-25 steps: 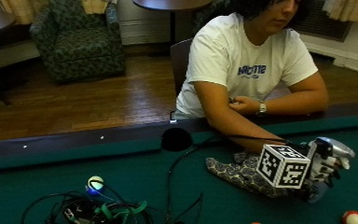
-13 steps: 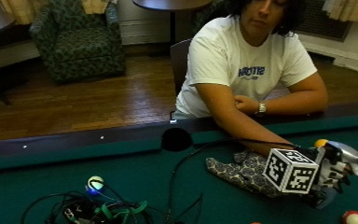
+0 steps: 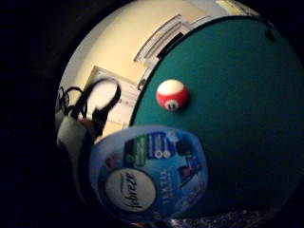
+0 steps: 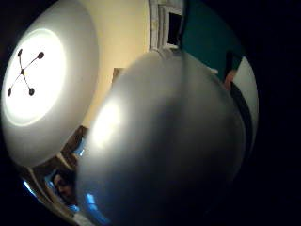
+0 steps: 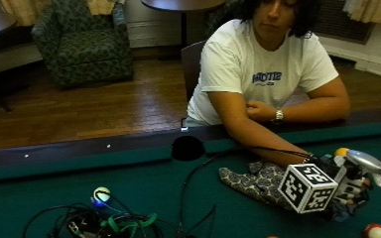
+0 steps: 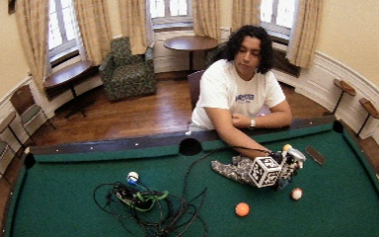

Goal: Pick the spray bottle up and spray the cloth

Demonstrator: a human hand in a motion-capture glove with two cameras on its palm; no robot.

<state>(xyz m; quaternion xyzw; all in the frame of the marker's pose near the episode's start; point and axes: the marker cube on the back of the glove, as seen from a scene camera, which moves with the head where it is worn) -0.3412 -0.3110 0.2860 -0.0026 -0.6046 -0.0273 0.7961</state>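
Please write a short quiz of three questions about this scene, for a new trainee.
1. True or false: the black-gloved right hand grips the silver spray bottle with the blue label.
2. Which lies beside the hand on the green felt table?
A. a patterned dark cloth
B. a white plate
C. a glass jar
3. Fill in: in the wide outside view, an ______ ball and a red-and-white striped ball lie on the felt.

Key: 1 true; 2 A; 3 orange.
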